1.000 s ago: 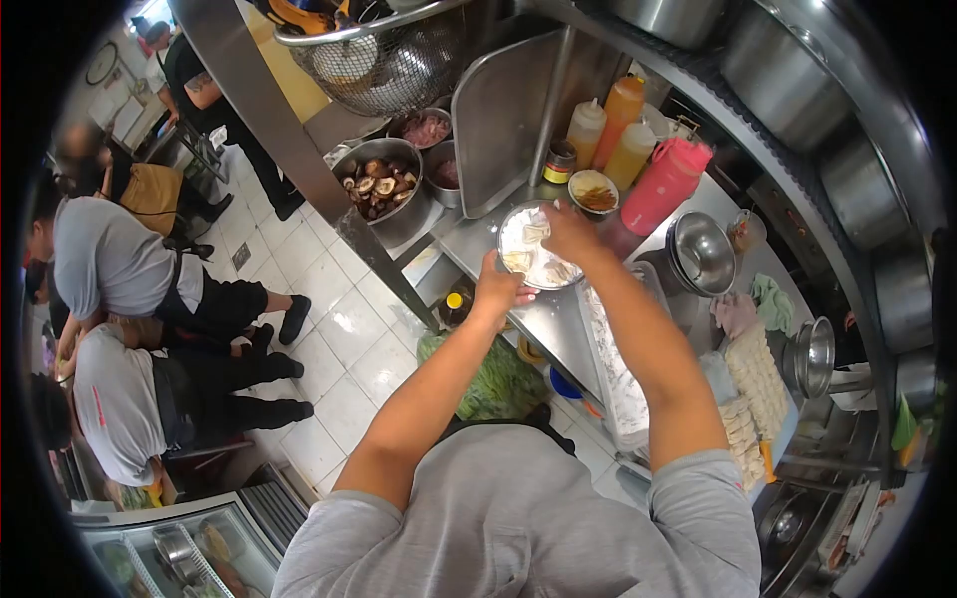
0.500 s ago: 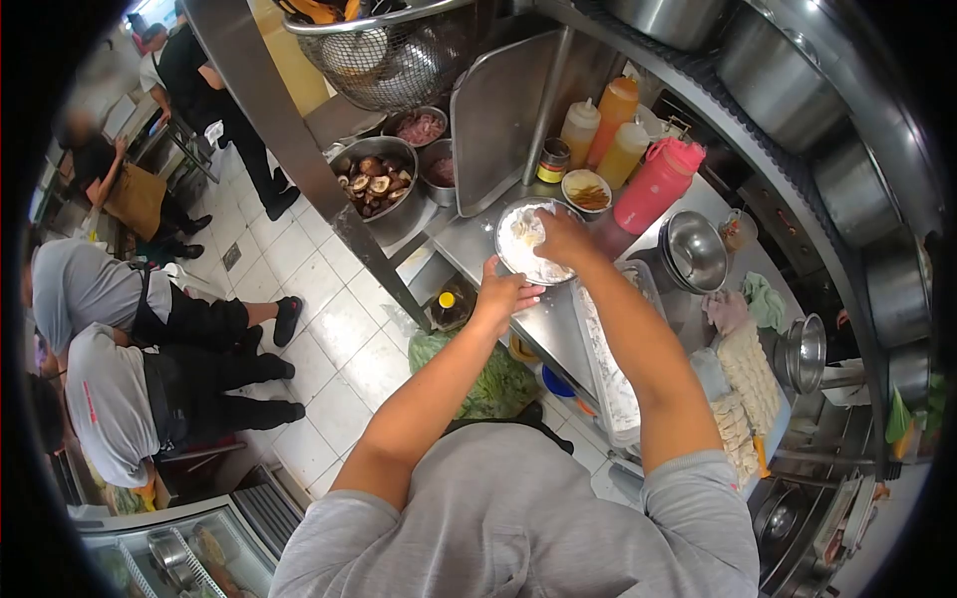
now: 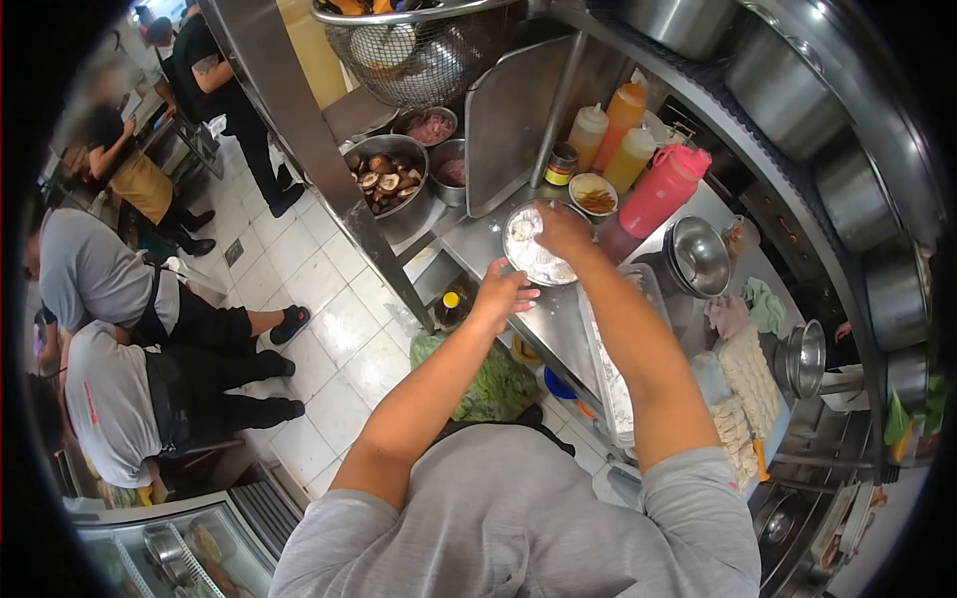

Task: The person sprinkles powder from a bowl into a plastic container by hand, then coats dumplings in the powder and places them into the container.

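A round metal bowl (image 3: 515,271) of white powder (image 3: 525,244), which looks like flour, rests on the steel counter. My left hand (image 3: 503,296) steadies its near left rim, thumb up against the edge and fingers reaching along the underside. Over the bowl's right side, my right hand (image 3: 564,235) dips curled fingertips into the powder. Whatever they pinch is hidden by the hand. A pale lump (image 3: 520,230) coated in white lies left of those fingers. Beside my right forearm is a long clear tray (image 3: 610,374) holding more white powder.
Behind the bowl stand a small dish of yellowish strips (image 3: 594,194), a jar (image 3: 561,164), squeeze bottles (image 3: 588,130) and a pink flask (image 3: 666,186). Nested metal bowls (image 3: 701,256) sit rightward. A mushroom pot (image 3: 387,184) is left of a steel divider (image 3: 518,120). Several people stand at left.
The view has shifted slightly, so the counter items appear a little further right. My right fingers have moved within the powder, and the white lump beside them looks different. My left hand stays at the rim.
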### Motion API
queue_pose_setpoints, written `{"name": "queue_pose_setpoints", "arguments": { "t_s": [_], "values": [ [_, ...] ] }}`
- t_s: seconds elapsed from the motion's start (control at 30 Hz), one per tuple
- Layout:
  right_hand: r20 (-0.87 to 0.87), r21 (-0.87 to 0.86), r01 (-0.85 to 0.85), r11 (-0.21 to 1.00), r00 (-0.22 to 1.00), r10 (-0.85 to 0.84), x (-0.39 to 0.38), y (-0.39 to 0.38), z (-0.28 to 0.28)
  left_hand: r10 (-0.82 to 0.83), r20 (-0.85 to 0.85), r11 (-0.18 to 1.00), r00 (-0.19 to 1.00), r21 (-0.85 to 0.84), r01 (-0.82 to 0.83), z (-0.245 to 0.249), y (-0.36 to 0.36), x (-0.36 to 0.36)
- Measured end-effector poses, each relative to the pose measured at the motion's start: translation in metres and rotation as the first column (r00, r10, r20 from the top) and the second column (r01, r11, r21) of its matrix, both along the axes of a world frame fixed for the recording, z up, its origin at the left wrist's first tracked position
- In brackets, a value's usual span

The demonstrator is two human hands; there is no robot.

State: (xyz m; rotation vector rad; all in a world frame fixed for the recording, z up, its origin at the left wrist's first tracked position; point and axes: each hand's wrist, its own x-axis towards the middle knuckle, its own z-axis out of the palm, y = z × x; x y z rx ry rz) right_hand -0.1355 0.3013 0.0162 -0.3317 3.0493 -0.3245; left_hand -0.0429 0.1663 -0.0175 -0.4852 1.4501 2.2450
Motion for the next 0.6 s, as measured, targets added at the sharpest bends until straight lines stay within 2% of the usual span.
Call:
{"name": "queue_pose_setpoints", "arguments": {
  "t_s": [0.1, 0.13, 0.27, 0.33, 0.37, 0.43, 0.47, 0.53, 0.6],
  "values": [
    [-0.072, -0.041, -0.07, 0.997, 0.995, 0.067, -0.008, 0.011, 0.007, -0.003, -0.019, 0.998, 1.0, -0.059, 0.002, -0.001, -0.005, -0.004],
    [0.066, -0.058, -0.085, 0.995, 0.994, 0.089, -0.011, 0.013, 0.015, 0.009, -0.03, 0.996, 0.999, -0.084, -0.012, -0.002, -0.006, -0.005],
    [0.063, -0.087, -0.149, 0.985, 0.986, 0.154, 0.008, 0.018, 0.016, 0.015, -0.068, 0.989, 0.998, -0.146, -0.025, -0.002, -0.011, -0.013],
    [0.063, 0.092, -0.067, 0.994, 0.996, 0.062, 0.013, 0.017, 0.001, 0.013, -0.167, 0.955, 0.986, -0.289, -0.062, -0.001, -0.01, -0.019],
    [0.061, 0.09, -0.063, 0.994, 0.997, 0.057, 0.01, 0.019, -0.004, 0.008, -0.169, 0.955, 0.985, -0.291, -0.058, -0.009, -0.011, -0.026],
    [0.217, 0.125, -0.049, 0.991, 0.976, 0.02, 0.013, 0.014, 0.004, -0.128, -0.482, 0.77, 0.867, -0.599, -0.22, -0.032, -0.013, -0.042],
    [0.192, 0.105, -0.053, 0.993, 0.981, 0.032, 0.011, 0.015, 0.003, -0.132, -0.48, 0.77, 0.867, -0.601, -0.216, -0.036, -0.013, -0.046],
    [0.134, 0.051, -0.04, 0.998, 0.99, 0.033, 0.003, 0.021, -0.001, -0.389, -0.553, 0.508, 0.736, -0.796, -0.33, -0.022, -0.014, -0.047],
    [0.054, -0.015, -0.022, 1.0, 0.998, 0.023, -0.002, 0.026, 0.001, -0.414, -0.543, 0.494, 0.73, -0.808, -0.321, -0.006, -0.013, -0.048]
  ]
}}
